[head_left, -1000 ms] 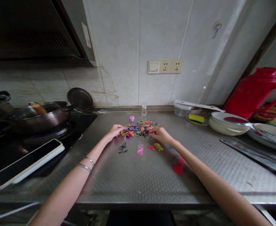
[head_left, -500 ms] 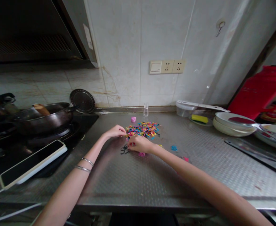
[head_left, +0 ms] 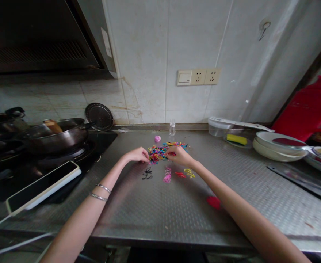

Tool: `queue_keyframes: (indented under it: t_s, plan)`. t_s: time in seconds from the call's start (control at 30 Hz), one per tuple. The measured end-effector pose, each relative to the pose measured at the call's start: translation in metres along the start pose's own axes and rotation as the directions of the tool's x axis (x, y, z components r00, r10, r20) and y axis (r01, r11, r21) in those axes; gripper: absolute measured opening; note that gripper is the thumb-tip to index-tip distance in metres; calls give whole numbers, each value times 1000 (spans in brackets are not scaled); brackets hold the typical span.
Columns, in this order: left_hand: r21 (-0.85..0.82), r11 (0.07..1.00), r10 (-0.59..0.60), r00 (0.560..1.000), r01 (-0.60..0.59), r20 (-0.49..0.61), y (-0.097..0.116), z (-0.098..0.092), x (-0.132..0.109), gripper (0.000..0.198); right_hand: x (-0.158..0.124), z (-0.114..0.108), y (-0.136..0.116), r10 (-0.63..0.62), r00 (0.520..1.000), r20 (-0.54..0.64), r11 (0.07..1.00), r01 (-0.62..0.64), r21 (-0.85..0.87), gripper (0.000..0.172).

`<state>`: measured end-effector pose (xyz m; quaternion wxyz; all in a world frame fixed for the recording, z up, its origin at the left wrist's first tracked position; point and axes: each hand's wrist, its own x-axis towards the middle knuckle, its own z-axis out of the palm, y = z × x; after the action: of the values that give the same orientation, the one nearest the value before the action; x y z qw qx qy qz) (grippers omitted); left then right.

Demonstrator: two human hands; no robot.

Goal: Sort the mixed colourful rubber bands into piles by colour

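Note:
A mixed heap of small colourful rubber bands (head_left: pixel 158 153) lies on the metal counter (head_left: pixel 149 212). My left hand (head_left: pixel 137 155) is at the heap's left edge, its fingertips closed together against the bands. Over the heap's right part is my right hand (head_left: pixel 180 155), thumb and fingers pinched; whatever lies between them is too small to make out. In front of the heap are separate little groups: black bands (head_left: pixel 147 173), pink bands (head_left: pixel 167 175), red bands (head_left: pixel 180 174) and yellow bands (head_left: pixel 189 173). A red piece (head_left: pixel 213 202) shows beside my right forearm.
Behind the heap stand a small clear bottle (head_left: pixel 172 128) and a pink lump (head_left: pixel 157 138). A phone (head_left: pixel 42 188) and a pan (head_left: pixel 56 140) are on the left by the stove. Bowls (head_left: pixel 279 149), a yellow sponge (head_left: pixel 236 139) and a knife (head_left: pixel 300 184) lie on the right.
My right hand has moved from the black bands up and right to the heap, uncovering the pink, red and yellow groups. My left hand stays by the heap's left edge.

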<state>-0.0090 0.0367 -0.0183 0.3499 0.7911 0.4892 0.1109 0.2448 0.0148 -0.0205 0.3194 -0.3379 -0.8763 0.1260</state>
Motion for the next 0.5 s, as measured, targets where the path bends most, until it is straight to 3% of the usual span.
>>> queue_keyframes:
  t_s: [0.2,0.5]
  plan:
    - [-9,1000,-1,1000,1,-5,5,5,0,24,-7,-13,21,72,997,-38,997,-70,42,18]
    - [-1,1000,-16,1000,16,-15,7,6,1,21,-10,-7,28,105,994,14,993,-104,-49,19]
